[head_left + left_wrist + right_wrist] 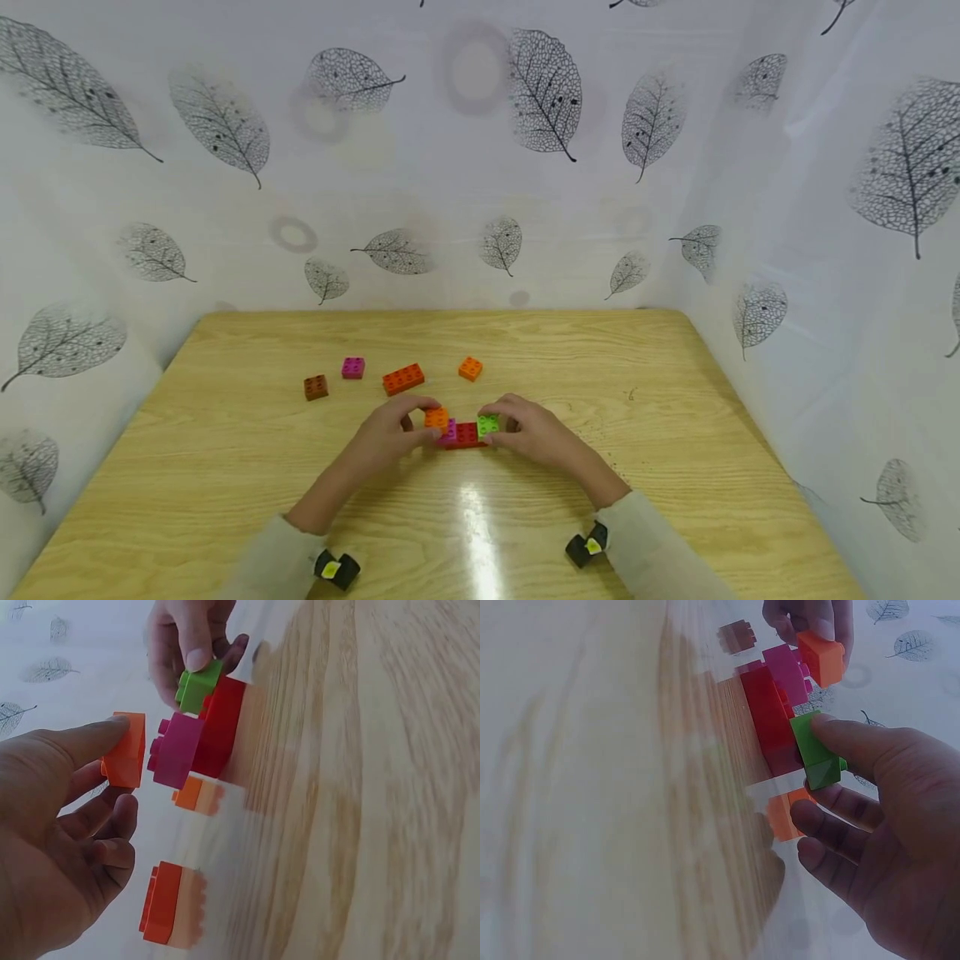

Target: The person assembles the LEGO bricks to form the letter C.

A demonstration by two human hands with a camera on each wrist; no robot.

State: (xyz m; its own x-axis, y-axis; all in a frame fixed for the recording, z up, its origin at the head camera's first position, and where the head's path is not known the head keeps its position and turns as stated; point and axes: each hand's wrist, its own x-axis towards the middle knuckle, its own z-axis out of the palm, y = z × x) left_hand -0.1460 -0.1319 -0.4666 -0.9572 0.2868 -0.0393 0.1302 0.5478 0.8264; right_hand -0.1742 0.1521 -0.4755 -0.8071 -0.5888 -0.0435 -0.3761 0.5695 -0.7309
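Observation:
A long red brick (467,434) lies on the table, with a magenta brick (178,750) mounted on its left end. Over the magenta brick, my left hand (386,433) pinches an orange brick (124,749) between thumb and fingers. A gap shows between those two bricks in the left wrist view. At the red brick's right end, my right hand (538,431) grips a light green brick (815,748) by its sides. The green brick sits on or right at the red one's top; whether it is fully pressed down I cannot tell.
Behind the hands lie several loose bricks: a brown one (316,387), a magenta one (353,367), a long red-orange one (403,379) and a small orange one (470,368). The wooden table (600,358) meets a leaf-patterned curtain (450,167) at its back and sides.

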